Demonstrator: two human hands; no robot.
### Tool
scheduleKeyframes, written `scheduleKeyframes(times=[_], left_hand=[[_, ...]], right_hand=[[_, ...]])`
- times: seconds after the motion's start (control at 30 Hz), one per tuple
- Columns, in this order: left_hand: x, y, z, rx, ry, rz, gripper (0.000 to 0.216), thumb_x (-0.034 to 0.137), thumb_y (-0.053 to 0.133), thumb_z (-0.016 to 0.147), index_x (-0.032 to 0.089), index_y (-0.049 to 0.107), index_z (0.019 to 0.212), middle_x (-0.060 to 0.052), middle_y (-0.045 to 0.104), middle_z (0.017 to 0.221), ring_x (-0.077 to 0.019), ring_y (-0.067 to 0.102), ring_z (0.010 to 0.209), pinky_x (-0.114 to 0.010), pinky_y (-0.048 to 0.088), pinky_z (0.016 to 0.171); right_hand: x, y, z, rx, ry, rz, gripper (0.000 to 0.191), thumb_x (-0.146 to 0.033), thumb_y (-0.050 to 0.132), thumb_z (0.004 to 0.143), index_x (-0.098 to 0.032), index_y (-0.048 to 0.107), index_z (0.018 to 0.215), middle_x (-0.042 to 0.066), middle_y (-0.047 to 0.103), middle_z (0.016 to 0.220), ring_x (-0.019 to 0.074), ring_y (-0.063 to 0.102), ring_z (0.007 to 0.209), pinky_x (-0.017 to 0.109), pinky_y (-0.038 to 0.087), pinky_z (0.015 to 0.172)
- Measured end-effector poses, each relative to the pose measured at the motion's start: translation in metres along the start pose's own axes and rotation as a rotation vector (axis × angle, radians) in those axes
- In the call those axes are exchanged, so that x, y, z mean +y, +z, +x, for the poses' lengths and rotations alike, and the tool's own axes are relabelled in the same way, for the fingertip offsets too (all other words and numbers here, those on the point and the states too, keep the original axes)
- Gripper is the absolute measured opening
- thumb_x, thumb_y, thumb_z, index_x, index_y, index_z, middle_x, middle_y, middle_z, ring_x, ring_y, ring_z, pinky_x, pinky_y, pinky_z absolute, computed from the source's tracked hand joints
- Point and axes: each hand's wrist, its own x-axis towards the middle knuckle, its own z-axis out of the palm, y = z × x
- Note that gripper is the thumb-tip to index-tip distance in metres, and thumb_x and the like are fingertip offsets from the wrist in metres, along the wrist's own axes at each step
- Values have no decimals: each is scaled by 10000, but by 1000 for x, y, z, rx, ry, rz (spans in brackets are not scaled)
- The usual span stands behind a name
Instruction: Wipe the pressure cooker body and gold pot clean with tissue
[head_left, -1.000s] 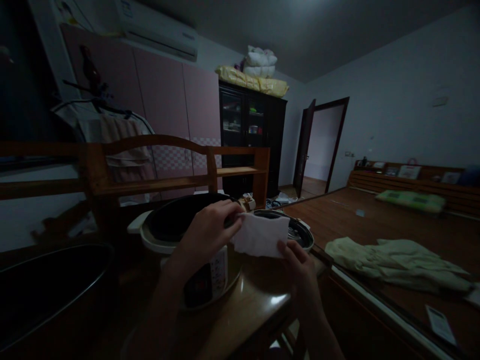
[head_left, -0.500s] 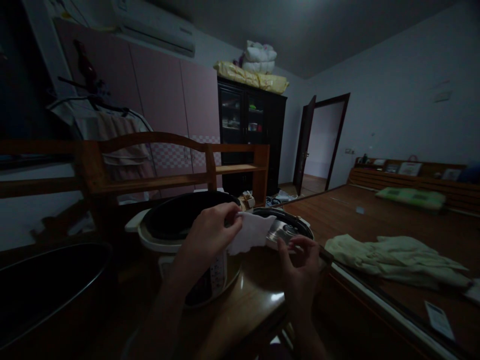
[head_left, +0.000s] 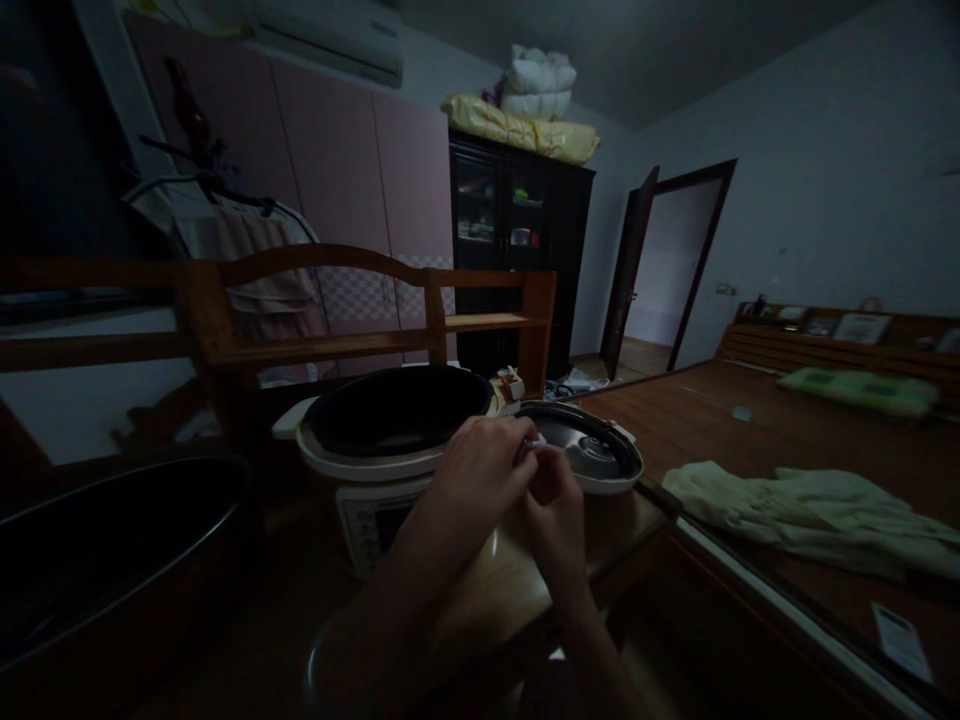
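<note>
My left hand (head_left: pixel 487 460) and my right hand (head_left: pixel 553 500) meet in front of the cooker, fingertips pinched together. A sliver of a thin white sheet (head_left: pixel 537 442), cloth or tissue, shows between them; the rest is hidden by my fingers. Just behind my left hand stands an electric cooker (head_left: pixel 360 468) with its dark pot open at the top. Its round lid (head_left: pixel 592 455) rests inside up on the wooden stand, beyond my right hand.
At the lower left is a large dark basin (head_left: pixel 217 530). A wooden rail (head_left: pixel 322 350) runs behind the cooker. To the right, a pale green cloth (head_left: pixel 795 510) and a phone-like flat object (head_left: pixel 900 640) lie on a brown bed surface (head_left: pixel 697 410).
My right hand has come left to meet my left hand at the white sheet. The sheet, spread out before, is now bunched and mostly hidden. The view has shifted slightly.
</note>
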Motion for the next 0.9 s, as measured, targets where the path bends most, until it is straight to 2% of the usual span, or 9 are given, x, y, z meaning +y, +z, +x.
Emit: scheduleKeyframes(times=[0.17,0.3,0.47,0.53,0.63,0.7,0.77,0.83,0.9], left_hand=[[-7,-4,1,37,-24,-21,143,278,526,886,217,647,839,0,672,829,-135,588,792,-277,362,706],[0,-10,2,-9,39,-52,153,270,535,888,217,677,871,-8,691,846,-143,614,821,-286,404,742],[16,-13,0,-29,104,-165,145,290,562,906,229,690,933,-1,720,919,-149,637,942,-294,456,880],[20,-16,-2,10,102,-232,161,346,608,895,231,693,969,5,723,944,-143,645,954,-281,464,901],[20,-28,-7,175,83,-261,238,436,619,888,241,699,998,14,724,971,-132,653,936,-251,469,875],[15,-40,-10,312,48,-209,280,474,546,923,248,703,974,17,730,992,-128,655,928,-242,465,861],[3,-52,-10,407,-47,-81,348,520,496,933,244,706,962,8,736,1007,-143,657,928,-256,459,861],[-16,-63,-10,396,-200,67,422,570,448,932,243,710,986,-14,739,1035,-181,659,954,-291,456,868],[-43,-73,-10,263,-343,174,482,628,432,907,251,718,996,-24,746,1030,-214,664,952,-328,457,885]], right_hand=[[2,8,-1,87,-71,-10,492,-241,732,811,-260,538,1263,85,662,1246,199,685,1032,355,551,920],[0,9,-6,125,-101,43,414,-263,735,810,-248,589,1198,72,682,1198,204,687,1034,350,556,905],[-6,3,-7,246,-103,122,322,-278,783,772,-226,648,1060,54,720,1070,212,699,985,342,558,876],[-6,-4,-6,291,-98,130,332,-285,783,771,-218,655,1070,62,719,1081,213,701,980,337,554,867],[-4,-16,-4,328,-65,121,401,-277,815,724,-224,652,1086,53,726,1076,216,703,970,323,554,838],[-1,-21,-3,303,-12,74,400,-277,813,714,-226,656,1078,38,734,1024,212,703,918,314,555,797],[3,-20,-3,220,23,-11,310,-293,779,745,-218,684,1031,26,733,958,204,691,864,307,546,771],[6,-13,-5,134,-21,-108,180,-306,728,803,-212,726,956,28,718,952,203,673,890,306,530,801],[8,0,-8,88,-113,-169,134,-299,669,864,-225,756,935,36,694,1003,206,652,965,305,516,843]])
